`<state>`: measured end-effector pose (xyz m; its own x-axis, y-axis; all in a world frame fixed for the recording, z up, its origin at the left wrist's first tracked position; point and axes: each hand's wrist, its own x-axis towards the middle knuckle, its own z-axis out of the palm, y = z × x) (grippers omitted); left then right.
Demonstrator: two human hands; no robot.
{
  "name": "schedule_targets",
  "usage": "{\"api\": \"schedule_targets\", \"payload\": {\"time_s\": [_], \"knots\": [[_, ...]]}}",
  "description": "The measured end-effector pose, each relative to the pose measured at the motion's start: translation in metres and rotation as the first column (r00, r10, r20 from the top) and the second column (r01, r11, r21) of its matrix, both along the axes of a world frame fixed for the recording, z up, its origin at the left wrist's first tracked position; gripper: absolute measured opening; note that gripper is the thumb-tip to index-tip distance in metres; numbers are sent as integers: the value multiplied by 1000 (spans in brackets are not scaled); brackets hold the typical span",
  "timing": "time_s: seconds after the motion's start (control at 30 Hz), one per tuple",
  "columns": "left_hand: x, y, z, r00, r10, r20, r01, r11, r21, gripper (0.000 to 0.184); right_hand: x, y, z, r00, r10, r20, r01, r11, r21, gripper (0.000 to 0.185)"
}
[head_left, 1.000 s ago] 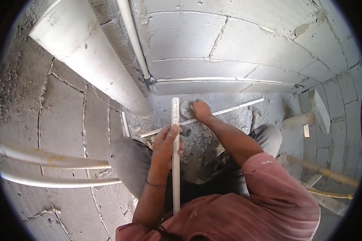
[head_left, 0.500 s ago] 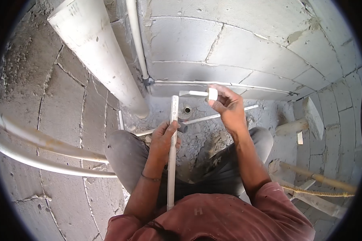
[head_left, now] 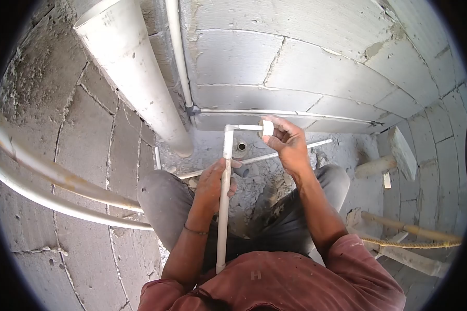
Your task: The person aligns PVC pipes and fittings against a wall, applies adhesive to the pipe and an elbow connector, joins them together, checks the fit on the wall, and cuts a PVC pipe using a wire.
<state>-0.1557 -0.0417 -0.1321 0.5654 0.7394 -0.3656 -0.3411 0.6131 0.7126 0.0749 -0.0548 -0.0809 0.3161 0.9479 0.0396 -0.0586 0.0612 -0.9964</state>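
My left hand [head_left: 211,179] is closed around a white plastic pipe [head_left: 224,217], which stands nearly upright in front of my chest. My right hand [head_left: 289,147] pinches the white cap of a glue brush [head_left: 251,127] between thumb and fingers. The brush's thin stem points left, and its tip meets the top end of the pipe. That upper end looks whiter and shinier than the part below. Just beyond my left fingers is a grey round fitting [head_left: 247,171], partly hidden; I cannot tell whether the hand touches it.
A wide white pipe [head_left: 132,67] leans at the left wall. A thin white pipe [head_left: 275,154] lies across the rubble floor near an open pipe stub [head_left: 242,146]. Another thin pipe [head_left: 290,112] runs along the block wall. At right stands a hammer-shaped block [head_left: 402,154].
The brush has moved left and slightly down, from beside the pipe's end onto it. The pipe's upper end now looks whiter, and its printed marks no longer show.
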Motion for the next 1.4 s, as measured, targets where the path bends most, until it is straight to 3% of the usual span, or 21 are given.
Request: {"api": "schedule_targets", "payload": {"time_s": [0.1,0.27,0.4,0.5,0.57,0.67,0.73,0.83,0.97,1.07,1.17,1.27,1.4], "knots": [[4,-2,6,999,42,-16,-41,999,21,39,-2,1,-9,999,0,44,1,1000,-1,47],[4,-5,-6,990,119,-73,-117,993,29,39,5,1,-17,991,-11,-132,15,999,29,48],[4,-6,-4,994,107,-34,-106,994,35,44,1,1,-8,999,29,-34,-28,1000,7,47],[6,-4,10,994,109,13,-110,994,24,49,4,3,-14,997,-13,-78,10,1000,-29,47],[6,-4,10,993,105,53,-106,994,21,51,5,5,-14,982,5,-188,9,997,73,46],[4,-4,6,997,20,71,-20,1000,-3,53,1,7,-10,998,43,-47,-44,999,-11,50],[3,-5,6,995,45,93,-35,994,-106,51,6,9,-20,995,35,-94,-37,999,-20,49],[5,-7,-7,996,74,40,-73,997,-37,50,3,12,-21,984,37,-175,-39,999,-6,47],[2,-5,-4,998,66,6,-65,991,-121,49,0,14,-26,979,27,-204,-30,1000,-11,45],[4,-4,7,998,56,15,-56,998,-32,55,1,15,-24,964,36,-263,-34,999,12,45],[5,-5,10,997,59,-45,-61,997,-46,56,0,17,-22,985,27,-173,-30,999,-12,45],[6,-3,6,999,44,27,-43,999,-33,55,1,17,-17,945,37,-324,-29,999,32,44],[6,-2,-1,979,78,188,-55,991,-126,51,3,19,-16,972,31,-232,-33,999,-6,43]]}}
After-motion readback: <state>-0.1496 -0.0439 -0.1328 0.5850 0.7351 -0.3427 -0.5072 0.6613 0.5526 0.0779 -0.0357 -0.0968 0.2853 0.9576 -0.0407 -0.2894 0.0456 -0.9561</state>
